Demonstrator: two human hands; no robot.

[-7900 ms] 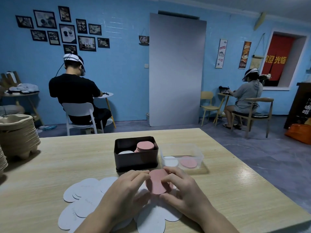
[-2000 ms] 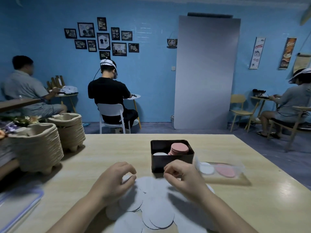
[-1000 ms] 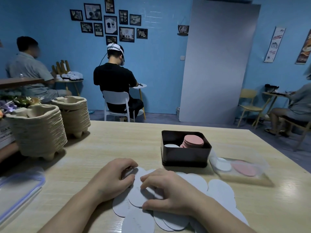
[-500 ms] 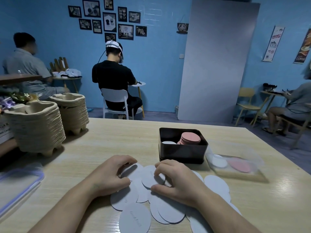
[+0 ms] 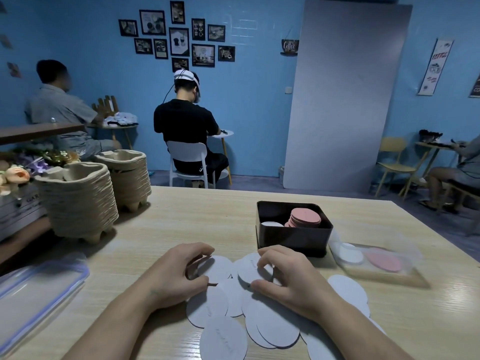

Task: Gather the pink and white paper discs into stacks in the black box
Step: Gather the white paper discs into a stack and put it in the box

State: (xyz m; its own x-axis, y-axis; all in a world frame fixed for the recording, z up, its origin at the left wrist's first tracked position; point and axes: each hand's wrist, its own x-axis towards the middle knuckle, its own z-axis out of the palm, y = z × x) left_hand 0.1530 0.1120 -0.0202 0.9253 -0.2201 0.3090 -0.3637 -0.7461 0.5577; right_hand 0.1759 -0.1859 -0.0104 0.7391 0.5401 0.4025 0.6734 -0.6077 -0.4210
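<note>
The black box (image 5: 293, 241) stands on the wooden table just beyond my hands. Inside it are a pink disc stack (image 5: 305, 217) on the right and a low white disc stack (image 5: 271, 224) on the left. Several loose white discs (image 5: 275, 328) lie overlapping on the table in front of me. My left hand (image 5: 174, 276) pinches the left edge of one white disc (image 5: 219, 267), fingers curled over it. My right hand (image 5: 293, 279) grips another white disc (image 5: 248, 270) between thumb and fingers. Part of the pile is hidden under both hands.
A clear plastic tub (image 5: 374, 259) with one white and one pink disc sits right of the box. Two stacks of pulp trays (image 5: 78, 201) stand at the far left, a clear plastic lid (image 5: 36, 289) near the left edge. Other people sit at tables behind.
The pink disc I held earlier is gone from my hands. In the last second both hands shifted slightly over the white pile and drew discs toward each other.
</note>
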